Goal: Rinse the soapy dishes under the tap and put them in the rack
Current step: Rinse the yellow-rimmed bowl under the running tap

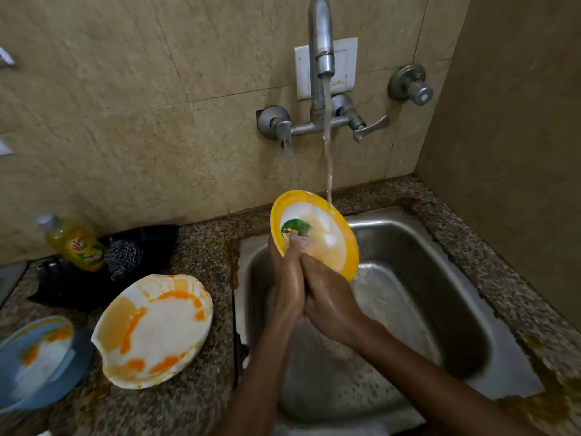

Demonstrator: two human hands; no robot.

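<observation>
A yellow-rimmed plate [327, 234] with a white centre and a green picture is held tilted over the steel sink [418, 297]. Water from the tap [320, 55] runs onto its upper right part. My left hand [287, 278] grips the plate's lower left edge, thumb on its face. My right hand [327, 297] presses against the left one and holds the plate's lower rim. A white plate [154, 332] smeared with orange lies on the counter left of the sink. A blue bowl [34, 360] with orange residue sits at the far left.
A yellow dish-soap bottle [75, 243] and a steel scrubber [124, 259] lie on a black holder behind the white plate. Tap levers [371, 129] stick out from the tiled wall. A side wall [509, 152] closes the right. Granite counter [201, 388] surrounds the sink.
</observation>
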